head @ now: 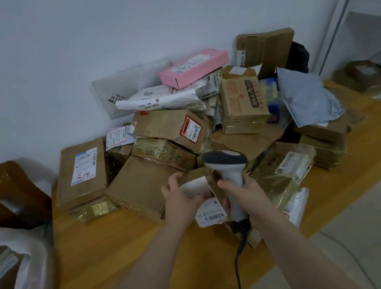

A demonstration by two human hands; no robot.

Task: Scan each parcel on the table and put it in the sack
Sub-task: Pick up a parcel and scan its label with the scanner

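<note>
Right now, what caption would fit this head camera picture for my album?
Left hand grips a small brown cardboard parcel; right hand holds a grey-and-white corded handheld scanner.

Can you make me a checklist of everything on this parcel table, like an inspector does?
Surface: wooden table, piled at the back, bare wood in front.
Job's things: heap of parcels, pink box on top; small parcel with barcode label; barcode scanner; white sack at left, boxes inside.
Clutter: nothing seen.
Hands: left hand holds the small parcel; right hand grips the scanner.
Cables: scanner cable trails toward the camera.
Surroundings: wooden chair, white wall, white shelving, shiny floor.
</note>
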